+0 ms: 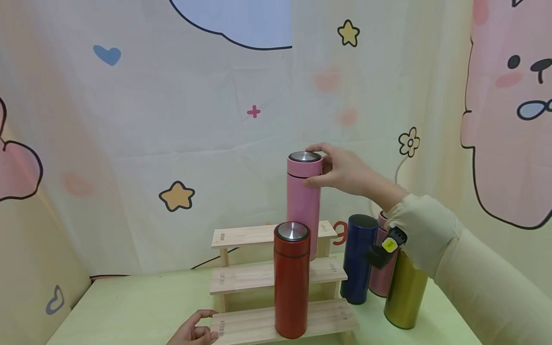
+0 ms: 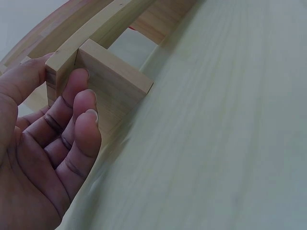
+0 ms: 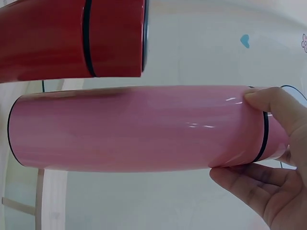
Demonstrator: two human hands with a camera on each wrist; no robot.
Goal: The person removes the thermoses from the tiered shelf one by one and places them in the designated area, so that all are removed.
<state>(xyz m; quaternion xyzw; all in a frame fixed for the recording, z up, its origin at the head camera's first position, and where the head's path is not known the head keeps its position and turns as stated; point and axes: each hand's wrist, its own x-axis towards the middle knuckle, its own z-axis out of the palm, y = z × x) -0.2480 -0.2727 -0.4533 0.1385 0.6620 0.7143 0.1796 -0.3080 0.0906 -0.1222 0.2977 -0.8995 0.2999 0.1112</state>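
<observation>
My right hand [image 1: 340, 170] grips a pink thermos bottle [image 1: 302, 201] near its steel-topped lid, thumb on one side and fingers on the other. The bottle is upright over the middle step of a wooden three-step stand [image 1: 246, 278], partly behind a red thermos bottle [image 1: 292, 287]. Whether its base touches the step cannot be told. In the right wrist view, the pink bottle [image 3: 139, 129] lies across the picture beside the red bottle [image 3: 53, 40]. The red one stands on the lowest step. My left hand [image 2: 53, 129] pinches that step's left end [image 2: 60, 67], thumb above and fingertips below.
To the stand's right, a dark blue thermos [image 1: 359, 261], another pink thermos [image 1: 381, 270] and a gold thermos [image 1: 405, 292] stand close together on the pale green table [image 1: 142, 306]. A printed curtain [image 1: 194, 120] hangs behind. My right forearm passes above the gold bottle.
</observation>
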